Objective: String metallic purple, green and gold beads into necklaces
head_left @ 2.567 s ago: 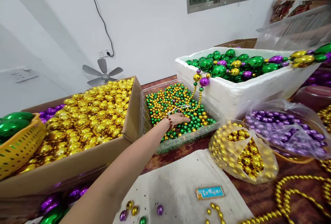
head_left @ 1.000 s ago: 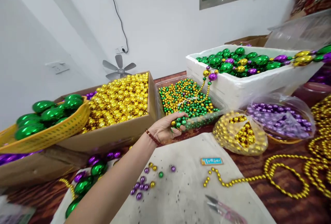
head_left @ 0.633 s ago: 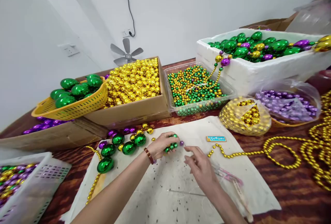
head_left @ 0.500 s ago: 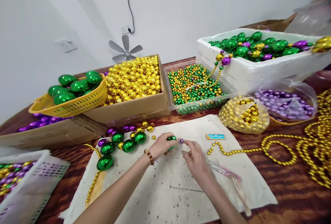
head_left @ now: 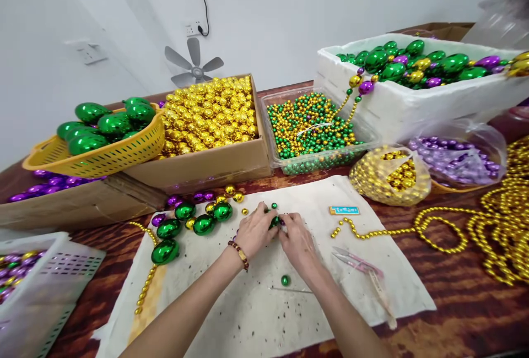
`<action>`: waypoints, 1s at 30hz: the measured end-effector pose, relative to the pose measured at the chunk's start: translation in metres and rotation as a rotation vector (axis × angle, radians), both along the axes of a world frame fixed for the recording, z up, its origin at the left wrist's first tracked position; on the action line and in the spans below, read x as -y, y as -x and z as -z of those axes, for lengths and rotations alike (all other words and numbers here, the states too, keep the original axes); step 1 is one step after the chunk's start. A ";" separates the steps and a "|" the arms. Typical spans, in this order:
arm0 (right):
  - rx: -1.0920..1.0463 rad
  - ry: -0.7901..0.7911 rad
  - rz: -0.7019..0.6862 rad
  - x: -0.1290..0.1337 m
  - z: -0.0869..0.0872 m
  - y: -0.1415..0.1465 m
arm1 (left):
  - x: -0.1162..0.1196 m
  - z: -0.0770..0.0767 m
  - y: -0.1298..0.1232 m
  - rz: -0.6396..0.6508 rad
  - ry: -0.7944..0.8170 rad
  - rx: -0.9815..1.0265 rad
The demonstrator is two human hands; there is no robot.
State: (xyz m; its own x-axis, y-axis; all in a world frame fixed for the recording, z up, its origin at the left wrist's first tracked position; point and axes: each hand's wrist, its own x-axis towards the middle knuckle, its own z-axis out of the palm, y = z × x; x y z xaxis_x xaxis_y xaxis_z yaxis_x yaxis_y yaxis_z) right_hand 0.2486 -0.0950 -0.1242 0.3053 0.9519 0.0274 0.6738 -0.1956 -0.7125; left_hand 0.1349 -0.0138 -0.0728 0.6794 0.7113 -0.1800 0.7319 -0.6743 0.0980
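- Green beads (head_left: 274,221) between the hands, within my left hand's (head_left: 253,229) curled fingers.
- Right hand (head_left: 296,237) bunched at them; grip hidden, cannot tell.
- Step, I judge: fingertip bead handling; next move wants light pressure.
- Loose green bead (head_left: 285,280) nearer me, on pale cloth (head_left: 318,314).

One bead (head_left: 285,280) lies on the cloth (head_left: 235,319) (before the tub (head_left: 326,155)), left of scissors (head_left: 359,262).

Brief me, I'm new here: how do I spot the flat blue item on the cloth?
Find the white cloth, then the gold bead string reaching onto its right side. Just beyond that string lies the flat item, orange-edged and the only blue thing there.
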 end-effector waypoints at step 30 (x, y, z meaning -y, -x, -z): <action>0.330 0.152 -0.168 -0.046 -0.016 -0.052 | 0.139 0.024 0.002 0.158 0.248 0.402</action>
State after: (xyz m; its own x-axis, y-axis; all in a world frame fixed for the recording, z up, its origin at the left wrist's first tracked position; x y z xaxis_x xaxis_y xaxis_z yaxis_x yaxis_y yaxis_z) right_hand 0.3003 -0.0486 -0.1086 0.1431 0.9886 -0.0466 0.8933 -0.1493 -0.4240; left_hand 0.1326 -0.1530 -0.0964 0.8259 0.5628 -0.0322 0.4938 -0.6948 0.5229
